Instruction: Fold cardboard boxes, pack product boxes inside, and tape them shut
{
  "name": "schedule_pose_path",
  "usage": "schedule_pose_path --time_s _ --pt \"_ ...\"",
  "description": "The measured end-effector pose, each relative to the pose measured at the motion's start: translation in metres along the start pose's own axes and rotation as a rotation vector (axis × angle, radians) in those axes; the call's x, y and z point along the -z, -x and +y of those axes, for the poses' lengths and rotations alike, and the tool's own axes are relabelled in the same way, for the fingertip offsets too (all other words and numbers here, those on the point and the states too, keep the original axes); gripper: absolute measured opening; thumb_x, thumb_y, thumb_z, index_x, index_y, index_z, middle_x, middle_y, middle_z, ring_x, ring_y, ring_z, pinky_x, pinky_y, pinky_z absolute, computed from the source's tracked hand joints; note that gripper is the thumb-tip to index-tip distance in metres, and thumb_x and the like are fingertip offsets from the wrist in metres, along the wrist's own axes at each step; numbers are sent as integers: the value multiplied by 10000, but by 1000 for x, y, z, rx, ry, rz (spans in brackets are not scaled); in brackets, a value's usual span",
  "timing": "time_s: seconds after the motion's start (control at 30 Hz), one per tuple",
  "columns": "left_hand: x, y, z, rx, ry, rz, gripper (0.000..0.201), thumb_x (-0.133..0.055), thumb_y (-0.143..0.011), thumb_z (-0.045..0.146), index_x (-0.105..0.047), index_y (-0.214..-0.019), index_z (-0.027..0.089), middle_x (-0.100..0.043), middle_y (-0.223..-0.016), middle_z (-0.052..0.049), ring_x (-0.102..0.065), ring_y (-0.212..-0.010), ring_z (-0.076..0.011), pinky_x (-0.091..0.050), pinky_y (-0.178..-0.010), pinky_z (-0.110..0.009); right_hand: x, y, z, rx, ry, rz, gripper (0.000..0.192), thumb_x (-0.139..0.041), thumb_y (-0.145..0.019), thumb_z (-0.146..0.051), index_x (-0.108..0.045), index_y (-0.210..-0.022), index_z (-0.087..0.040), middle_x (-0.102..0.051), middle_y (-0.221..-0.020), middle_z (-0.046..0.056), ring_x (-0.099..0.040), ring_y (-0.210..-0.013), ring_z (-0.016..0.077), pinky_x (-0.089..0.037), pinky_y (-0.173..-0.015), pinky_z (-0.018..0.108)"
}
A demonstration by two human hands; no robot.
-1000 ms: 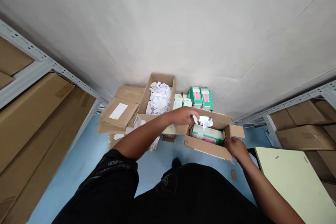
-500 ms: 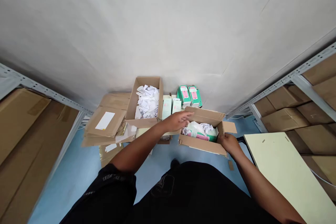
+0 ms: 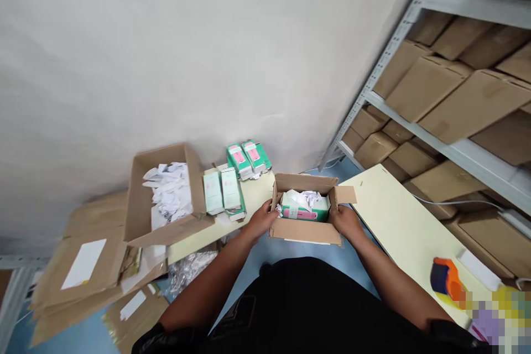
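Observation:
Between my two hands an open cardboard box (image 3: 306,230) is held in front of my body, its flaps folded out. My left hand (image 3: 263,220) grips the left end wall, and my right hand (image 3: 345,222) grips the right end wall below a side flap. Inside the box lies a green and pink carton (image 3: 305,213), with crumpled white paper (image 3: 305,197) on top and at its left end. Parts of both hands' fingers are hidden by the box walls.
A larger box of crumpled paper (image 3: 170,193) stands left, beside pale green cartons (image 3: 222,191) and green and pink cartons (image 3: 249,159). Flattened cardboard (image 3: 74,232) lies far left. At right are a cream table (image 3: 415,232) with an orange tape dispenser (image 3: 450,279) and shelving (image 3: 468,5) full of boxes.
My view has turned right. My left hand has moved from the box's back left corner to its left end wall. The right hand still holds the right end.

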State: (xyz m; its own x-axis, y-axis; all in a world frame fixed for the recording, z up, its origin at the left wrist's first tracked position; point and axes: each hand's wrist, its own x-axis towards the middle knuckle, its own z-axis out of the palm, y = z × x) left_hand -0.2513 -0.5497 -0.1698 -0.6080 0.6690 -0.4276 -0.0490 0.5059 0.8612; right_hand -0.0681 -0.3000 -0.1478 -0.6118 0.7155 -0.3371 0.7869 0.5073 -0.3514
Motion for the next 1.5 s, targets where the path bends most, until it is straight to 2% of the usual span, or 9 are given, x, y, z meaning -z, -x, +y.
schedule_pose_path --time_s 0.1,0.23,0.57,0.8,0.97,1.17,1.37,1.43,1.5 --pt "-28 -10 27 -40 -7 -23 601 -525 -923 314 -545 -1518 231 -720 -1387 -76 -692 -1222 -285 -565 -991 -360 13 5 38 -65 -68 35 376 -458 -995 -318 -784 -923 -144 -802 -1029 173 -715 -936 254 -399 -679 287" --pt "-72 -28 67 -148 -184 -86 564 -495 -909 274 -606 -1461 246 -729 -1367 -43 -684 -1213 -280 -542 -1005 -348 32 8 99 -133 -189 62 371 -457 -984 -340 -762 -875 -160 -797 -1011 166 -709 -925 254 -399 -667 278" --pt "-231 -107 159 -316 -467 -320 550 -495 -869 262 -619 -1402 211 -719 -1373 -66 -660 -1234 -279 -516 -1028 -341 84 6 270 -266 -355 183 385 -456 -964 -389 -756 -891 -158 -780 -927 142 -701 -868 248 -415 -673 284" --pt "-328 -159 206 -328 -603 -488 501 -533 -844 299 -646 -1320 192 -749 -1272 -85 -681 -1143 -291 -539 -941 -333 99 8 354 -429 -490 188 364 -453 -962 -409 -715 -851 -181 -729 -719 79 -687 -730 224 -411 -650 286" --pt "-378 -199 219 -338 -653 -580 514 -551 -831 317 -642 -1322 196 -741 -1280 -82 -672 -1160 -295 -539 -937 -339 91 -3 390 -538 -545 204 363 -443 -981 -442 -689 -880 -194 -747 -781 78 -696 -764 223 -437 -679 280" --pt "-420 -247 214 -304 -628 -628 571 -599 -827 321 -607 -1385 199 -746 -1286 -88 -683 -1169 -294 -540 -962 -352 71 -27 417 -648 -612 200 361 -467 -983 -459 -687 -932 -177 -771 -917 136 -713 -859 251 -468 -739 307" --pt "-441 -289 192 -194 -603 -601 666 -655 -869 339 -509 -1500 185 -709 -1369 -137 -693 -1190 -289 -531 -995 -365 53 -50 419 -774 -725 224 381 -514 -968 -487 -722 -1034 -174 -781 -1059 155 -730 -981 283 -511 -846 350" --pt "-443 -299 182 -182 -579 -604 690 -666 -895 377 -480 -1528 174 -674 -1418 -161 -682 -1222 -286 -517 -1029 -367 44 -52 417 -825 -828 299 450 -584 -928 -548 -711 -1175 -194 -764 -1184 148 -723 -1056 287 -525 -881 356" --pt "-441 -306 175 -165 -507 -599 718 -707 -895 434 -483 -1525 175 -660 -1431 -168 -672 -1250 -289 -511 -1050 -370 35 -52 414 -871 -1042 430 596 -673 -854 -598 -663 -1314 -220 -736 -1276 136 -722 -1062 280 -551 -856 354"
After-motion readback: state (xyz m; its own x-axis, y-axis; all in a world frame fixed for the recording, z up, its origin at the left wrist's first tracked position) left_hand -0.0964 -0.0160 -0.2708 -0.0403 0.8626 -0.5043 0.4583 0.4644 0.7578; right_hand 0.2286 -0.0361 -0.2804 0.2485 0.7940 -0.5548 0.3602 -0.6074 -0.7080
